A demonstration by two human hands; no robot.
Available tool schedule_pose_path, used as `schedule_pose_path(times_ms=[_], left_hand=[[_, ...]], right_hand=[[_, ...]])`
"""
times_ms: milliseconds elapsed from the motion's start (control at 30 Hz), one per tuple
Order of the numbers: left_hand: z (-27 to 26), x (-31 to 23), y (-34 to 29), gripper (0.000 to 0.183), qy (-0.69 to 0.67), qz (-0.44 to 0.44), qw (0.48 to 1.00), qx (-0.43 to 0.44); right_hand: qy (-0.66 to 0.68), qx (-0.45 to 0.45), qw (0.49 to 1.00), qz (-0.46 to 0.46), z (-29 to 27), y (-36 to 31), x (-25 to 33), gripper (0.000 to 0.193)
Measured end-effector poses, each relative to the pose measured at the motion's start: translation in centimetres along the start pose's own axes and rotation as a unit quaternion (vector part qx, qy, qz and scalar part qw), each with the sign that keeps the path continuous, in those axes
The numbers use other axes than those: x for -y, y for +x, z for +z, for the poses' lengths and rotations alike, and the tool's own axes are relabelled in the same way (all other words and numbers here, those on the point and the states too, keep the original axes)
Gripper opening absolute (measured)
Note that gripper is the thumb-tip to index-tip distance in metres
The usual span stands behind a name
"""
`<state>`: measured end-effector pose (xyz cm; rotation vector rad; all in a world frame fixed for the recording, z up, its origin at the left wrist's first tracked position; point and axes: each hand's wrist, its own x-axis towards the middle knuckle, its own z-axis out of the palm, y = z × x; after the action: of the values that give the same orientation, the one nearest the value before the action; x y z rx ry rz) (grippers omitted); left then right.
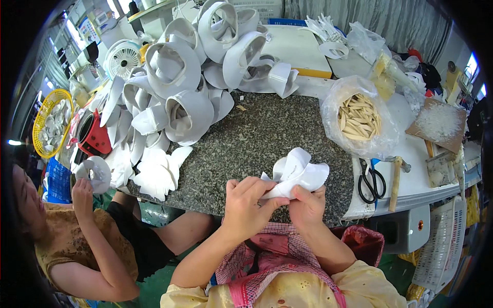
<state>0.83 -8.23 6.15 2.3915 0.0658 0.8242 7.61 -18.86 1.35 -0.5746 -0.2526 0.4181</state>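
White sheet-material piece (295,174), curved & folded, sits pinched in both hands just above the near edge of the grey granite slab (257,138). Left hand (249,205) closes fingers on its lower edge; right hand (308,205) grips from below w/ thumb on top, prob. to keep the fold steady while fingers work it. Long axis runs lower-left to upper-right, flared end pointing away toward the bag of pale wooden sticks (359,118). Scissors (371,182) lie apart, to the right.

A white, curved, folded piece (295,174), soft-looking with rounded flaps spreading upward, is held just above the near edge of the speckled granite counter (257,138).
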Motion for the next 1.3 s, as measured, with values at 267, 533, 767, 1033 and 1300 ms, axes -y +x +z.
schedule_pose_path(times_ms=[267, 533, 767, 1033, 1300], left_hand=[[-1.8, 2.5, 2.1, 0.022, -0.265, -0.077, 0.918, 0.284], [-1.3, 2.0, 0.6, 0.024, -0.131, -0.058, 0.983, 0.114], [-1.7, 3.6, 1.1, 0.020, -0.165, -0.029, 0.961, 0.221], [0.2, 4.5, -1.3, 0.015, -0.121, -0.011, 0.989, 0.085], [-0.4, 5.6, -2.6, 0.023, -0.117, -0.005, 0.979, 0.164]], right_hand=[[0.154, -0.024, 0.961, 0.230, -0.8, 1.4, 0.9, 0.041], [0.032, -0.085, 0.989, 0.119, 0.2, 0.8, -0.9, 0.031], [-0.164, 0.057, 0.984, -0.034, -2.4, 2.3, -0.9, 0.028], [-0.344, 0.093, 0.923, -0.146, -2.7, 1.4, -2.6, 0.014], [-0.074, -0.057, 0.984, 0.155, -2.3, -0.7, -1.6, 0.043]])
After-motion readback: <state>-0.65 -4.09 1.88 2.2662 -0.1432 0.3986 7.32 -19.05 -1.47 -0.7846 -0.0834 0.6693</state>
